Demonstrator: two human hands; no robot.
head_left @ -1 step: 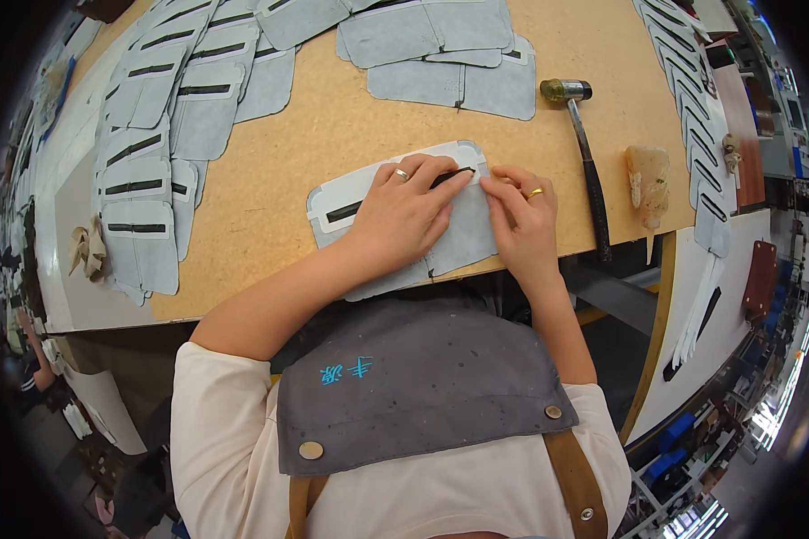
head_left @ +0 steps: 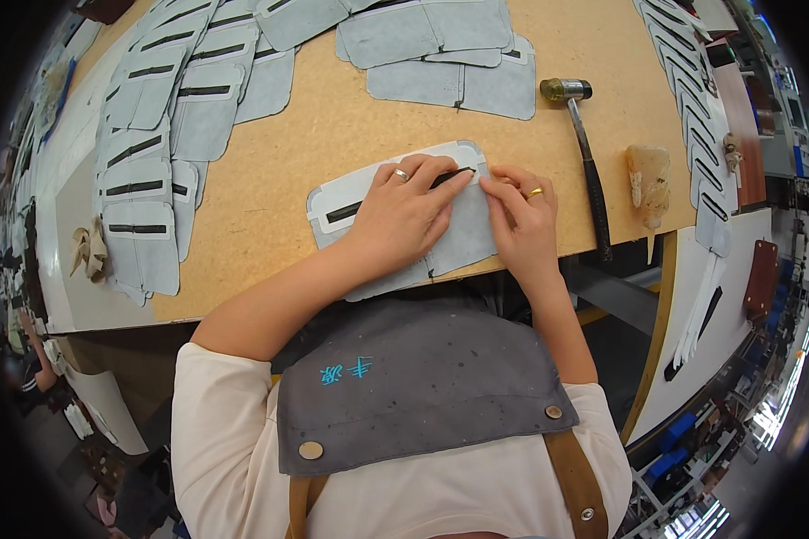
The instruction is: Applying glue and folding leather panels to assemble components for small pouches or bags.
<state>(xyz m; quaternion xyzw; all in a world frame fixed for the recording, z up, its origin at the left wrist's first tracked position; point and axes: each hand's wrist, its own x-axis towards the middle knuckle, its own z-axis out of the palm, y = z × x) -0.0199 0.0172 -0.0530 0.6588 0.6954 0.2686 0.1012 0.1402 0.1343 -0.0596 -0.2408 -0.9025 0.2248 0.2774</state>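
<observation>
A grey, soft-looking panel [head_left: 467,229] with rounded corners lies at the table's near edge. A white band runs along its far side, with a black zipper-like strip [head_left: 342,213] set in a slot. My left hand [head_left: 404,211] rests across the panel, fingers extended over the strip and the index fingertip by its right end. At the panel's right edge my right hand [head_left: 520,211] is closed, thumb and index finger pinched on the edge beside that fingertip. Both hands partly cover the strip and the panel.
Similar grey panels [head_left: 148,247] overlap in stacks at the left, and more [head_left: 499,85] lie at the back. A black-handled mallet [head_left: 588,171] and a yellowish translucent block [head_left: 649,180] lie to the right. Crumpled brown scrap [head_left: 88,250] sits far left. More slotted pieces [head_left: 712,229] hang at the right.
</observation>
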